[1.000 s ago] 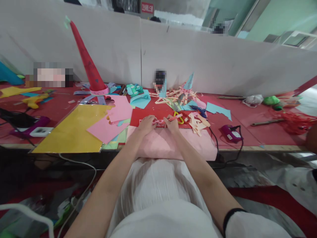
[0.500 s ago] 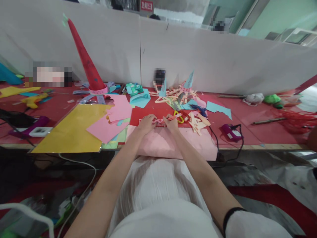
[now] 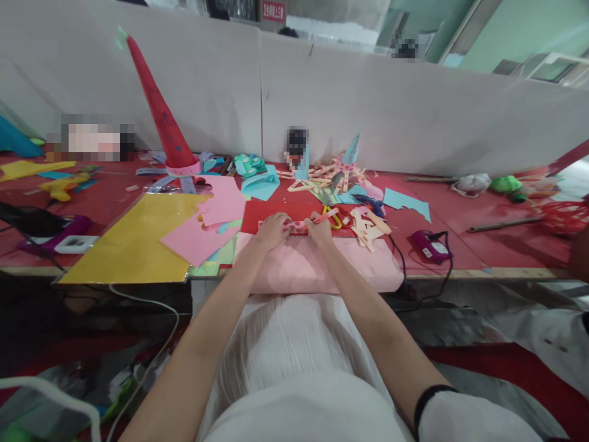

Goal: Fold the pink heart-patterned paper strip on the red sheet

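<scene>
A pink patterned strip (image 3: 295,225) lies across the red sheet (image 3: 257,215) in front of me. My left hand (image 3: 275,229) presses on the strip's left part with its fingers closed. At the right part, my right hand (image 3: 319,231) is closed round a slim pink-orange stick (image 3: 329,214), perhaps a pen, that slants up to the right. Its fingertips touch the strip or rest right beside it. Yellow-handled scissors (image 3: 338,220) lie just right of that hand. Under both wrists is a pale pink padded cloth (image 3: 294,267).
A yellow sheet (image 3: 133,245) and cut pink sheets (image 3: 196,238) lie left. A tall red cone (image 3: 161,113) stands behind them. Pale cut strips (image 3: 368,226), a blue glue gun (image 3: 370,204) and a purple corded device (image 3: 430,247) are on the right. A white partition (image 3: 414,116) borders the table's back.
My right hand and the stick have shifted very slightly. The strip and my left hand look the same as before.
</scene>
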{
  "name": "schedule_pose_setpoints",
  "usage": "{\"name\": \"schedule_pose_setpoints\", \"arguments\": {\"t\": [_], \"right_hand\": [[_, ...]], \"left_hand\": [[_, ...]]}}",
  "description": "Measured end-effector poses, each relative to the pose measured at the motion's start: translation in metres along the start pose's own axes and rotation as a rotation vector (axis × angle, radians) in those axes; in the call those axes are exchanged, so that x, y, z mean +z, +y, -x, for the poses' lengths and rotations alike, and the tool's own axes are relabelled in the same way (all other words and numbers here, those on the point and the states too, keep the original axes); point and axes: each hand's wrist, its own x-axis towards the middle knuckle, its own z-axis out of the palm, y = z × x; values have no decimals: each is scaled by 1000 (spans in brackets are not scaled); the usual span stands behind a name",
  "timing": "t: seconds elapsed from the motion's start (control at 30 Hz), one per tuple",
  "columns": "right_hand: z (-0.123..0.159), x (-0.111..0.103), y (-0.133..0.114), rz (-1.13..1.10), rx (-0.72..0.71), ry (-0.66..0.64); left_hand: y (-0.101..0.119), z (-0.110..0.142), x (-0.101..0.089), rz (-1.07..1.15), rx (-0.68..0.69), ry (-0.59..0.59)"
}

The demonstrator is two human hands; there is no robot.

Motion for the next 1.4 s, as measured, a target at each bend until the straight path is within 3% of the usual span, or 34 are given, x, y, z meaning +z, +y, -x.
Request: {"name": "schedule_pose_setpoints", "arguments": {"t": [0.3, 0.67, 1.4], "right_hand": [[-1, 1, 5, -28, -29, -52], [-1, 0, 0, 10, 9, 26], [1, 0, -3, -76, 73, 22]], "left_hand": [[0, 0, 2, 16, -16, 16], [-3, 0, 5, 21, -4, 25], [0, 0, 2, -8, -1, 17]]}}
